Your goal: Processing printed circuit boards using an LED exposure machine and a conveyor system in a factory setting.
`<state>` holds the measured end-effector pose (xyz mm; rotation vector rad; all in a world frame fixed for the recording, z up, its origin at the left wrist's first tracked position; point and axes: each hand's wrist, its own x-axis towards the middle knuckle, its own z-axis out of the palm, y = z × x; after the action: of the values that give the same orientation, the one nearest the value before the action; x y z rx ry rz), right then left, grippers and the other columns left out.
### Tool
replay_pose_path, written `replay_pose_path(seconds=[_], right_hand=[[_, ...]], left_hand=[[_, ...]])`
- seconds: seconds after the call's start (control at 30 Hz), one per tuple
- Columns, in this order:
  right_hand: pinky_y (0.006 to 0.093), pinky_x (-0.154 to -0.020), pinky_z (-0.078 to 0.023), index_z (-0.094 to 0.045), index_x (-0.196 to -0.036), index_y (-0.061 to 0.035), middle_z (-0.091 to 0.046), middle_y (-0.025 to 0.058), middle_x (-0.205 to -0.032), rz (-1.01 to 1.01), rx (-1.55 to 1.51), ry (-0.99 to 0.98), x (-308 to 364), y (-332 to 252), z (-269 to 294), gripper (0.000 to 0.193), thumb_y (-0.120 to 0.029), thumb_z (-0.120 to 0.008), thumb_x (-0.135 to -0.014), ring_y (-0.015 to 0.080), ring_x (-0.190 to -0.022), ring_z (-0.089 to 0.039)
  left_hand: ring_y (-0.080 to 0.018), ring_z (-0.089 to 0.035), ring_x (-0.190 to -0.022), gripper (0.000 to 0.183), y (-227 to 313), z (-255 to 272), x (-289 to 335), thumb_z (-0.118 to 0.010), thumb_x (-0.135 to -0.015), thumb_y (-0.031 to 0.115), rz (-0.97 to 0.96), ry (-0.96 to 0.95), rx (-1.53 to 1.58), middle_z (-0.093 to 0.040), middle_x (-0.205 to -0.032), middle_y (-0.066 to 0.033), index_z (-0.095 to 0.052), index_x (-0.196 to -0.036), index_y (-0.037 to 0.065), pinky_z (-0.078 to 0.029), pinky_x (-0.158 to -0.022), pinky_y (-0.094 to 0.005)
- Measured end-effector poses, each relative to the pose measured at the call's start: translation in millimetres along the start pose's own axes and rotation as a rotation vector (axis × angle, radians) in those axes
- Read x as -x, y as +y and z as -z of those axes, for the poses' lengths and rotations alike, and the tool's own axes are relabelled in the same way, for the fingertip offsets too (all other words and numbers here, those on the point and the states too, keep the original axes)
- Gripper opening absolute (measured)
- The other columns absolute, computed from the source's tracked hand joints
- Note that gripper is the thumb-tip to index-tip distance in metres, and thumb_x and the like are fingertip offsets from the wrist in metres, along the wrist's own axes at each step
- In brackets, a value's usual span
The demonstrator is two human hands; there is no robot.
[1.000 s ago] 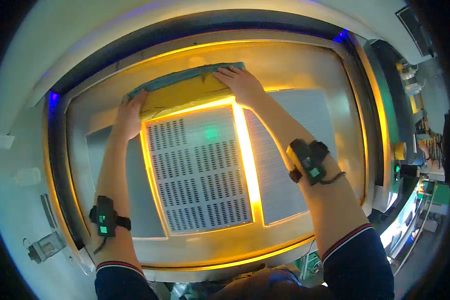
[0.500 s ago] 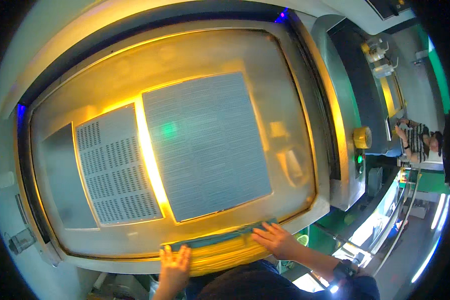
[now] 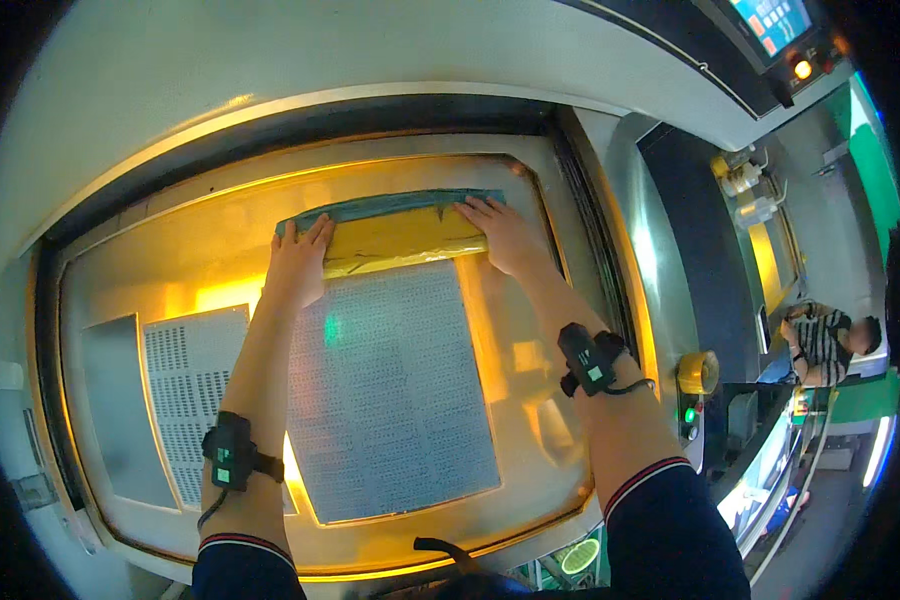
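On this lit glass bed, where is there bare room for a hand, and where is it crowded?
Bare glass lies right of the large dotted grey sheet, out to the metal frame, and above the yellow cloth with a teal edge. Crowded: the cloth, under the left hand and right hand.

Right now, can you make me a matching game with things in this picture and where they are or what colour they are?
Things:
1. left hand
2. right hand
3. yellow-and-teal cloth
4. round yellow knob

Places and colours:
A. on the machine's edge, right of the right forearm
B. flat on the cloth's left end
C. lying across the far edge of the glowing grid panel
D. flat on the cloth's right end

Pairs: 1-B, 2-D, 3-C, 4-A
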<state>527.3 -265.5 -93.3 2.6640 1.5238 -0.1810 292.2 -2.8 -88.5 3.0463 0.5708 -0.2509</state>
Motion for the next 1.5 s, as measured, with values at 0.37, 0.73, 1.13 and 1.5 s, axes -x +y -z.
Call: replay_pose_path(seconds=[0.37,0.73,1.13,1.5], right_hand=[[0.0542,-0.105,-0.042,-0.040,-0.149,-0.0166,-0.050,0.0102,-0.145,0.415,-0.276,-0.642,387,-108,12,0.070,-0.010,-0.064,-0.083,0.0372,-0.128,-0.050],[0.0480,-0.107,-0.037,-0.050,-0.135,-0.0055,-0.049,0.0185,-0.138,-0.833,-0.261,0.181,467,-14,73,0.076,-0.045,-0.077,-0.075,0.0328,-0.134,-0.042],[0.0526,-0.118,-0.022,-0.044,-0.143,-0.0008,-0.046,0.0178,-0.146,-1.060,-0.007,0.273,520,54,30,0.097,-0.062,-0.073,-0.073,0.0310,-0.143,-0.034],[0.0510,-0.110,-0.037,-0.047,-0.143,-0.0120,-0.051,0.0163,-0.144,0.342,-0.291,-0.235,487,-205,-8,0.070,-0.029,-0.073,-0.080,0.0348,-0.131,-0.050]], left_hand=[[-0.0568,-0.036,-0.133,0.081,111,-18,406,-0.062,-0.078,0.016,-0.233,-0.572,0.381,-0.042,-0.151,-0.0152,-0.031,-0.152,0.008,-0.027,-0.112,-0.0651],[-0.0350,-0.047,-0.135,0.079,128,-4,461,-0.061,-0.073,0.013,-0.160,-0.627,0.337,-0.040,-0.154,-0.0098,-0.039,-0.149,0.009,-0.038,-0.112,-0.0472],[-0.0499,-0.044,-0.132,0.075,179,-29,483,-0.061,-0.082,0.023,-0.135,-0.407,0.268,-0.040,-0.155,-0.0083,-0.033,-0.151,0.012,-0.035,-0.112,-0.0545],[-0.0460,-0.041,-0.136,0.078,106,-6,508,-0.067,-0.081,0.017,-0.212,-0.470,0.147,-0.036,-0.158,-0.0060,-0.034,-0.151,0.013,-0.031,-0.114,-0.0574]])
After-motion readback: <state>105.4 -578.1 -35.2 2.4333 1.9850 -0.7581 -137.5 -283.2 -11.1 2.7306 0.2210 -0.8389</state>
